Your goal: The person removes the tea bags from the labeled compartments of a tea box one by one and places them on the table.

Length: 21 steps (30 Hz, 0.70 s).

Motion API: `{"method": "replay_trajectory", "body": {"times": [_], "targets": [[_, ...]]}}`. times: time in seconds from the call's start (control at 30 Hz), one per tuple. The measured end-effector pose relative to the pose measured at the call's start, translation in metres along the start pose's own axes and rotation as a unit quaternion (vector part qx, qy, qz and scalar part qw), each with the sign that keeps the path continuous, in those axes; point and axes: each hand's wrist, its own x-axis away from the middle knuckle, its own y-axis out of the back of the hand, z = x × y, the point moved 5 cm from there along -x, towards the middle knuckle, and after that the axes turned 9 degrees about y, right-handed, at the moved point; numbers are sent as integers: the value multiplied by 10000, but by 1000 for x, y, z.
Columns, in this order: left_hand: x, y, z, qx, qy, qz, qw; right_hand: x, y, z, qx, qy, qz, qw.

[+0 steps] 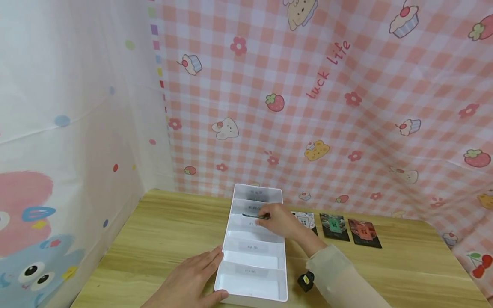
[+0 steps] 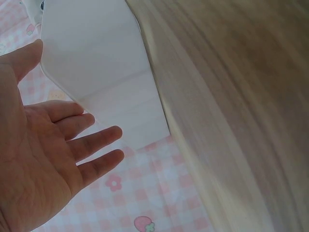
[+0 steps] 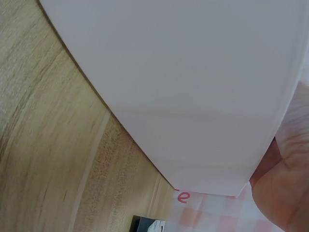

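Note:
A long white box (image 1: pixel 252 291) with a row of labelled compartments stands on the table, running away from me. My right hand (image 1: pixel 278 218) reaches over its far half and pinches a thin dark sachet (image 1: pixel 250 216), seen nearly edge-on near the divider behind the third compartment from the back. In the right wrist view, the box's side wall (image 3: pixel 183 96) hides the fingers and the sachet. My left hand (image 1: pixel 196 276) lies along the box's near left side with fingers extended, the thumb at the front corner. The left wrist view shows those fingers (image 2: pixel 99 142) straight beside the white wall.
Right of the box lie three flat sachets in a row: a white-patterned one (image 1: pixel 306 220) partly behind my right arm, a green-labelled one (image 1: pixel 334 226) and a red-labelled one (image 1: pixel 364 233). A small black object (image 1: pixel 306 281) with a yellow mark sits by my right sleeve. A checked curtain (image 1: pixel 231 94) hangs behind the table.

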Motion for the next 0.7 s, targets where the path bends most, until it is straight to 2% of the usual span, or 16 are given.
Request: {"method": "replay_trajectory", "body": {"times": [0.4,0.7], "targets": [[0,1,0,-13,-8,24,10000,1,6,2,-340,-145,-125,9992],[-1,1,-1,2,54,22,10000,6,25,13,-34,-67,-395,9992]]}}
